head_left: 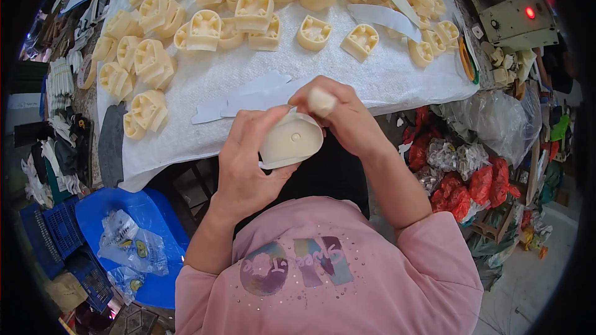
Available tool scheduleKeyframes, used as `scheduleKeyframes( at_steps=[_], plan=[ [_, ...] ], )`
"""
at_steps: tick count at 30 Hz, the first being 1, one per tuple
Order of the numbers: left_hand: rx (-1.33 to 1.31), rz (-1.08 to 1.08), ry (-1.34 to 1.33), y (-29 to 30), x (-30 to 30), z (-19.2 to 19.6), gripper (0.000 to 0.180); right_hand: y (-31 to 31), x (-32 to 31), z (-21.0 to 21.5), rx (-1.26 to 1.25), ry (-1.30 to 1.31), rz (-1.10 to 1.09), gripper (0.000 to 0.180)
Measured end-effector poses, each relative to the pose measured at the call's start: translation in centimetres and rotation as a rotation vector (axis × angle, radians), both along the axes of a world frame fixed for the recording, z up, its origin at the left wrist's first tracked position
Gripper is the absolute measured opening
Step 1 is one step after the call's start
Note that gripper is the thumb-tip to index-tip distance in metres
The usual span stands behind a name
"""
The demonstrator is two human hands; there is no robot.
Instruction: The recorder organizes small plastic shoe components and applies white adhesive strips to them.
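My left hand (239, 164) grips a cream plastic shoe heel (288, 142) between thumb and fingers, its flat rounded face turned up and a small round mark on it. A thin white strip (279, 164) runs along the heel's side. My right hand (347, 118) is closed at the heel's far right edge, pinching what looks like the white strip there; its fingertips are partly hidden. A cream cover sits on one digit of that hand. Both hands are just off the table's near edge. White cut sheet pieces (248, 96) lie on the cloth beyond them.
Many hollow cream heels (253, 11) stand on the white-clothed table (217, 68). More white pieces (385, 18) lie at the back right. A grey box with a red light (520, 20) is far right. A blue plastic chair (167, 229) is at left; red bags (459, 195) lie at right.
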State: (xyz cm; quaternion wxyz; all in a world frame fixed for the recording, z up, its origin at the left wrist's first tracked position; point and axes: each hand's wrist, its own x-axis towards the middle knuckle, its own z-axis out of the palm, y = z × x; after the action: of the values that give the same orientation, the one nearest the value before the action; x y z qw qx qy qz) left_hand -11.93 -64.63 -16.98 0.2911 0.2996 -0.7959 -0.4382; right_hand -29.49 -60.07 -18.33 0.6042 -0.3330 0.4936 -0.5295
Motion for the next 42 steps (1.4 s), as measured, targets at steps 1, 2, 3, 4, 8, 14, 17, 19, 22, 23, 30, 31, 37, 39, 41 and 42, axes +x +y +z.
scheduleKeyframes(
  at_steps=[1, 2, 3, 4, 8, 14, 17, 19, 22, 23, 30, 31, 37, 39, 41, 42],
  plan=[
    [-0.094, -0.015, 0.035, 0.0, -0.2, 0.1, 0.057, -0.2, -0.2, 0.3, 0.051, -0.005, 0.056, 0.017],
    [-0.187, -0.030, 0.071, 0.0, -0.3, 0.1, 0.057, -0.4, -0.4, 0.6, 0.103, -0.009, 0.111, 0.017],
    [-0.185, -0.036, 0.077, 0.0, -0.4, 0.1, 0.057, -0.3, -0.5, 0.5, 0.105, -0.004, 0.104, 0.017],
    [-0.218, -0.040, 0.072, 0.1, -0.4, 0.2, 0.058, -0.1, -0.6, 0.4, -0.087, 0.216, 0.122, 0.018],
    [-0.267, 0.023, 0.066, -0.2, -0.8, -0.4, 0.060, -0.3, 0.2, 0.7, -0.416, 0.889, 0.042, 0.021],
    [-0.344, 0.173, 0.027, 0.5, -1.5, -1.2, 0.057, 0.2, -0.2, -0.8, -0.188, 0.160, 0.062, 0.024],
    [-0.432, 0.247, -0.029, 1.0, -2.0, -1.5, 0.058, 0.9, 0.9, 0.0, -0.082, 0.281, -0.010, 0.023],
    [-0.474, 0.281, -0.047, 1.1, -2.5, -1.6, 0.058, 0.7, 2.0, -1.4, -0.229, 0.488, -0.160, 0.023],
    [-0.542, 0.342, -0.073, 0.9, -2.6, -2.3, 0.057, 0.6, 3.0, -1.8, -0.347, 0.637, -0.323, 0.024],
    [-0.569, 0.356, -0.072, 0.8, -2.5, -2.5, 0.057, 0.7, 3.0, -1.8, -0.213, 0.420, -0.293, 0.024],
    [-0.669, 0.436, -0.027, -0.4, -2.5, -2.7, 0.049, 0.7, 5.5, -2.1, -0.434, 0.754, -0.404, 0.036],
    [-0.679, 0.423, -0.005, -0.6, -2.3, -2.9, 0.047, 0.9, 5.8, -2.4, -0.441, 0.759, -0.347, 0.045],
    [0.083, 0.270, 0.247, -1.0, -0.3, -2.4, 0.040, 1.1, 5.2, -1.5, -0.386, 0.417, -0.175, 0.056],
    [0.891, 0.013, 0.654, -1.0, 0.8, -2.7, 0.056, 0.8, 4.1, -1.3, -0.462, 0.289, -0.157, 0.055],
    [1.050, -0.109, 0.818, -1.3, 1.8, -2.8, 0.064, 0.3, 3.0, -1.0, -0.483, 0.337, -0.151, 0.048],
    [1.217, -0.264, 0.982, -1.5, 2.2, -2.8, 0.071, 0.2, 2.7, -0.8, -0.477, 0.382, -0.143, 0.044]
  ],
)
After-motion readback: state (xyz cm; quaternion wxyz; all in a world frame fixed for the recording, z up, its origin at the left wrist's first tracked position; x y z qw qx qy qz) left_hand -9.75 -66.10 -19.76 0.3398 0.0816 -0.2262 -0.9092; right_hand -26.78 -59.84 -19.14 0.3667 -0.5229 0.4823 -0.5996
